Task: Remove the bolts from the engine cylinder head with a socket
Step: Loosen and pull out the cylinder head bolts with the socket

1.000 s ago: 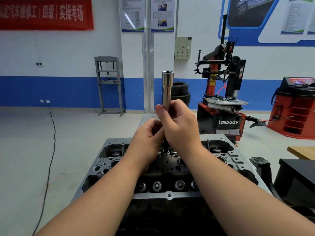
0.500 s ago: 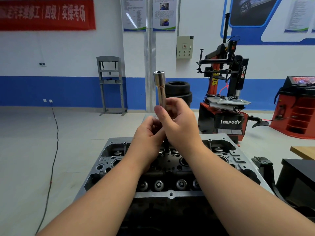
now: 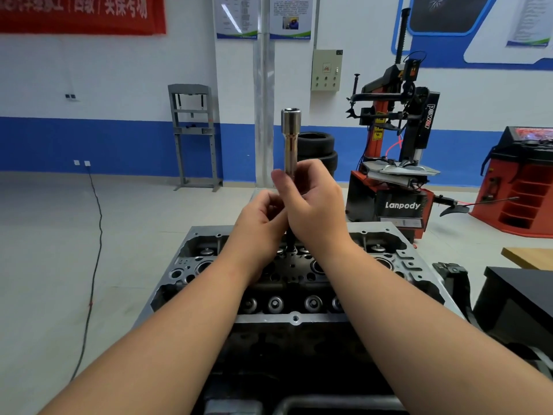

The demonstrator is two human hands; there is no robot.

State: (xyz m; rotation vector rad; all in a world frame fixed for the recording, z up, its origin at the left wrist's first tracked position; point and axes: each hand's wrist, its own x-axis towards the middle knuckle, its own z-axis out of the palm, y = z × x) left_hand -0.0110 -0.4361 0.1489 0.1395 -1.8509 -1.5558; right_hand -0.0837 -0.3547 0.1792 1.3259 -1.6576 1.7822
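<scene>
Head view showed your two hands raised together over one engine cylinder head [image 3: 419, 265]. Your right hand [image 3: 317, 205] had its fingers curled round the lower part of one long chrome socket [image 3: 290, 139], which stood upright with its open end on top. Your left hand [image 3: 260, 223] sat just beside it, fingers curled in against the tool's lower end; what exactly they pinched was hidden. A dark shaft ran down from between your hands to the middle of the cylinder head. Along the near edge of the cylinder head you could count four round valve springs [image 3: 275, 304] in a row.

Behind stood one tire changer [image 3: 398, 163], marked "Lanpody" on its base and "power" on its column, two stacked tires [image 3: 317, 148], one grey press frame [image 3: 194, 136] and one red wheel balancer [image 3: 520, 181]. The red banner [image 3: 80, 13] carried white characters, cut off at the top.
</scene>
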